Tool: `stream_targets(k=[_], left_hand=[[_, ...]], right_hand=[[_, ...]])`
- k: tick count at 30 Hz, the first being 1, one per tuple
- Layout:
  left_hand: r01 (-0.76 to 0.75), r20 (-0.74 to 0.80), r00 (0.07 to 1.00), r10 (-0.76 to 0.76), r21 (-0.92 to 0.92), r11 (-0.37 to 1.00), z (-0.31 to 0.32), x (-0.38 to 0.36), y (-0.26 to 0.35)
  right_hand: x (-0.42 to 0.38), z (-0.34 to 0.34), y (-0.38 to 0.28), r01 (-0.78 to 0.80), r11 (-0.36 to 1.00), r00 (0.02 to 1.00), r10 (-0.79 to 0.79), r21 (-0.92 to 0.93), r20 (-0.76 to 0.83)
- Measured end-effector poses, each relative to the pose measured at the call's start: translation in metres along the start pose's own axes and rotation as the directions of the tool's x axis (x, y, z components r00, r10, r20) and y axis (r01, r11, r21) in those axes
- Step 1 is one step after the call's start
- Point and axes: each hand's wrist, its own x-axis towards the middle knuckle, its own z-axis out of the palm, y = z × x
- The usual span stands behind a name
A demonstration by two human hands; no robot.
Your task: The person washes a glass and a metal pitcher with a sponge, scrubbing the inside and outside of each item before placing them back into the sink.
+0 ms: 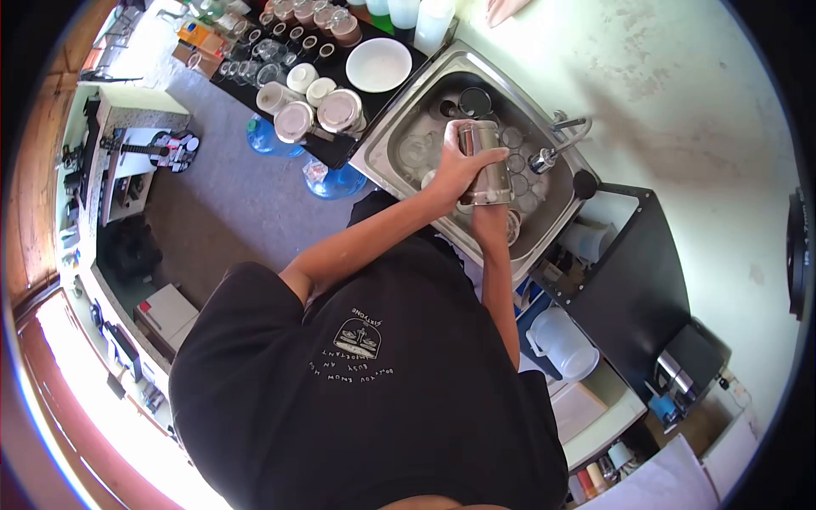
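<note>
A shiny metal cup (487, 174), shaped like a tall cylinder, is held over the sink (552, 223), its mouth facing back toward me. My left hand (464, 166) wraps around its side, with the thumb laid across the front of the wall. My right hand reaches up into the mouth of the cup; the forearm (491, 228) shows below the rim, while the fingers are hidden inside. Beneath and around the cup, several drinking glasses (519, 184) lie in the basin. A dark round cup (474, 103) sits at the basin's far end.
A chrome faucet (544, 159) reaches over the basin from the right. On the black counter (344, 151) at left stand a white bowl (379, 65), several lidded jars (294, 121) and bottles. Large blue water jugs (335, 182) stand on the floor. A white bucket (564, 343) is at right.
</note>
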Motion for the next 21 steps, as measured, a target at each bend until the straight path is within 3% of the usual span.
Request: stream_targets(k=[1, 3, 5, 8, 11, 12, 15, 16, 19, 21], left_hand=[[0.010, 0.039, 0.999, -0.009, -0.029, 1.000, -0.004, 0.004, 0.009], [0.035, 0.055, 0.998, -0.029, -0.107, 0.994, -0.014, 0.012, 0.023], [-0.008, 0.066, 0.998, 0.020, -0.168, 0.986, -0.028, 0.027, 0.032], [0.162, 0.091, 0.986, -0.137, -0.392, 0.906, -0.058, 0.058, 0.051], [0.242, 0.125, 0.970, -0.208, -0.513, 0.823, -0.094, 0.079, 0.082], [0.247, 0.130, 0.969, -0.211, -0.533, 0.809, -0.107, 0.083, 0.091], [0.277, 0.196, 0.961, -0.197, -0.612, 0.740, -0.148, 0.092, 0.111], [0.286, 0.224, 0.958, -0.181, -0.658, 0.697, -0.161, 0.095, 0.114], [0.269, 0.225, 0.963, -0.150, -0.750, 0.604, -0.196, 0.098, 0.125], [0.234, 0.182, 0.972, -0.147, -0.768, 0.596, -0.220, 0.097, 0.133]], right_hand=[[0.004, 0.007, -0.007, -0.025, 0.972, 1.000, 0.028, 0.235, -0.007], [0.008, 0.020, -0.020, -0.064, 0.751, 0.997, 0.082, 0.657, 0.004], [0.011, 0.026, -0.029, -0.096, 0.620, 0.995, 0.063, 0.778, 0.072], [-0.001, 0.028, -0.047, -0.177, 0.399, 0.983, 0.115, 0.900, 0.143], [-0.004, 0.018, -0.056, -0.158, 0.341, 0.987, 0.060, 0.927, 0.147], [0.001, 0.017, -0.058, -0.105, 0.492, 0.994, 0.044, 0.864, 0.096], [0.026, 0.027, -0.079, -0.215, 0.232, 0.976, 0.011, 0.949, 0.218], [0.040, 0.031, -0.077, -0.225, 0.287, 0.974, 0.045, 0.931, 0.221], [0.096, 0.061, -0.059, -0.190, 0.677, 0.981, 0.153, 0.711, 0.117], [0.140, 0.089, -0.038, -0.128, 0.869, 0.991, 0.096, 0.478, 0.092]])
